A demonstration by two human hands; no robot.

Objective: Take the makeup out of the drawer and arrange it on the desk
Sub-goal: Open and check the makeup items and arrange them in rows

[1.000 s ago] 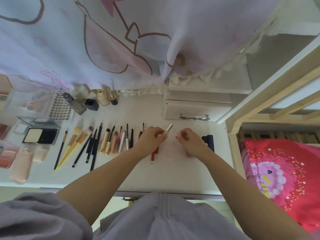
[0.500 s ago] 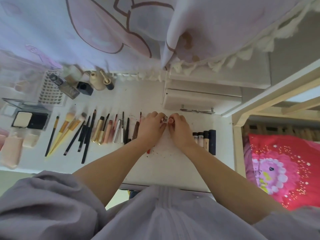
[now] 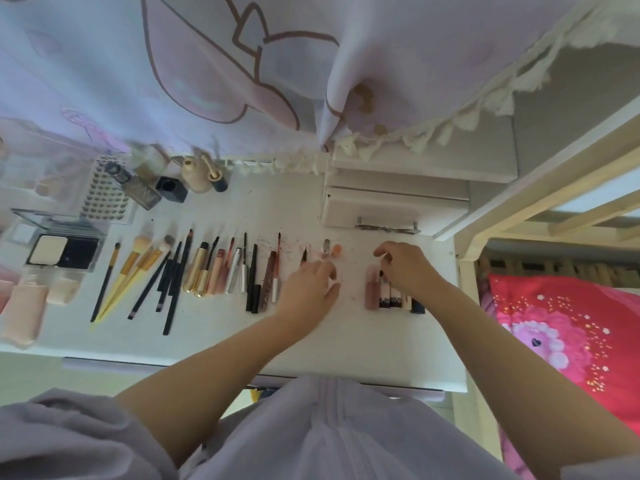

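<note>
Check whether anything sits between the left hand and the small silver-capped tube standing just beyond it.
Nothing visible: only bare, stained desk lies between the left hand and the silver-capped tube; an orange cap stands right beside it.

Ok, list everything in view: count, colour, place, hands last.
desk: one, white, centre.
brushes: several, yellow-handled and black, desk left.
tubes: a row, gold, pink, silver, black, desk middle.
compact: one, black with cream pan, open, far left.
bottles: several, clear, black, beige, desk back.
lip tubes: a few, pink to dark, under right hand.
small silver tube: one, upright, beside an orange cap.
drawer: one, white, metal handle, back right.
curtain: one, pale with pink print, above.
pillow: one, red, right.
left hand: relaxed, on desk.
right hand: fingers curled over lip tubes; its grip unclear.
</note>
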